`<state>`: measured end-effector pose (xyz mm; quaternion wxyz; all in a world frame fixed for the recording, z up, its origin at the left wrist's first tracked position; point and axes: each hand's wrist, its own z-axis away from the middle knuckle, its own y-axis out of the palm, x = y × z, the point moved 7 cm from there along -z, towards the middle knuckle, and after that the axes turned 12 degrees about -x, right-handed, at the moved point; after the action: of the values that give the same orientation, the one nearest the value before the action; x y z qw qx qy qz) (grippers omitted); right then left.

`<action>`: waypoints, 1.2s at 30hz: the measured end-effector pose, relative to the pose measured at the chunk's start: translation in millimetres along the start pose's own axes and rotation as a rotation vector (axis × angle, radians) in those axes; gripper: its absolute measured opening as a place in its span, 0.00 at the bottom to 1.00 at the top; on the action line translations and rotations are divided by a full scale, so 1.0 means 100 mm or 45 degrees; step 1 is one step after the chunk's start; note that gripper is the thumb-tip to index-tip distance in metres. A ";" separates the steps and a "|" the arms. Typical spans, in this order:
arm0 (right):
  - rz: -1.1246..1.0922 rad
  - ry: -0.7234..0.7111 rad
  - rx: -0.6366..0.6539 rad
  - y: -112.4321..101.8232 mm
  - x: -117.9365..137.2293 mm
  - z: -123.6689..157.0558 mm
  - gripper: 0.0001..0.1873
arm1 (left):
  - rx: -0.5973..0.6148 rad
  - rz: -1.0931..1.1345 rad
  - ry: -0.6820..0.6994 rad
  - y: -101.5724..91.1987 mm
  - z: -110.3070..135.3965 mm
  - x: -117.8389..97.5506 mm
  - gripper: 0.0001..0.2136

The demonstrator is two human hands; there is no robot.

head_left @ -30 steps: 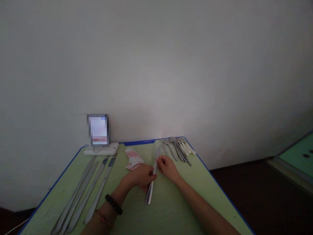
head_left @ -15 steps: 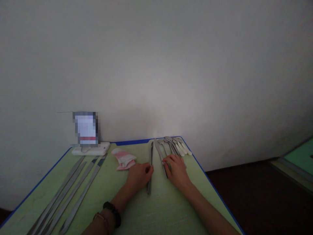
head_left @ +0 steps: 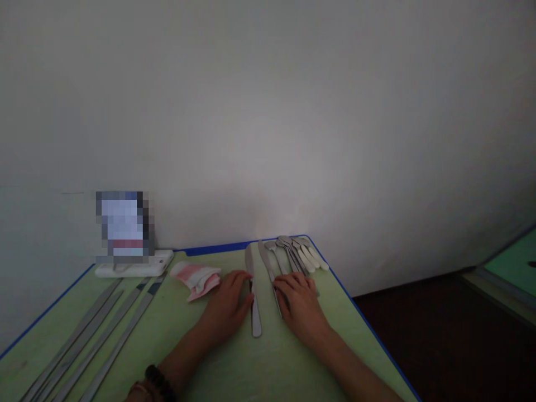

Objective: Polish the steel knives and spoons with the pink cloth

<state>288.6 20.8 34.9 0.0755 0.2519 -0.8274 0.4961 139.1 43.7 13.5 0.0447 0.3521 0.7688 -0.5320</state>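
Note:
A silver table knife (head_left: pixel 255 312) lies flat near the middle of the table, its blade toward the wall. My left hand (head_left: pixel 228 301) rests along its left edge, fingertips and thumb touching it with a gap between them. Just to the right lies a second table knife (head_left: pixel 264 257), its handle partly covered by my right hand (head_left: pixel 299 298). That hand is lowered flat with fingers stretched, the fingertips at the second knife's handle. Beyond my right hand are several spoons (head_left: pixel 272 247), some handles hidden, and white-handled cutlery (head_left: pixel 310 257). A pink and white cloth (head_left: pixel 196 276) lies crumpled beside my left hand.
Several long knives (head_left: pixel 104 340) lie side by side on the left of the green table (head_left: pixel 268 368). A blurred upright screen (head_left: pixel 122 223) stands on a white base (head_left: pixel 161 265) at the back left. A pale wall (head_left: pixel 268 123) borders the table's far edge.
The middle knife has gone from standing on edge in my left fingers to lying flat, and those fingers have loosened. My view has shifted slightly right. My right hand stays by the second knife.

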 end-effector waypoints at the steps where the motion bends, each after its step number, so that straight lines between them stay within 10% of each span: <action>1: -0.015 -0.008 0.009 0.02 0.00 0.00 0.16 | 0.014 -0.029 0.039 0.02 0.01 0.02 0.18; 8: 0.020 -0.023 0.075 0.12 0.00 0.03 0.23 | 0.195 -0.279 0.115 0.21 0.01 -0.03 0.28; 23: 0.059 -0.136 -0.030 0.11 0.10 0.02 0.22 | 0.090 -0.430 0.071 0.21 -0.02 -0.12 0.26; 36: -0.088 -0.653 -0.167 0.39 0.95 0.22 0.35 | -0.004 -0.468 0.258 -0.64 1.14 0.00 0.21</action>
<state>190.1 -15.9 29.8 -0.1035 0.3922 -0.8408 0.3586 66.5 -64.6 15.0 -0.1300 0.2575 0.8216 -0.4918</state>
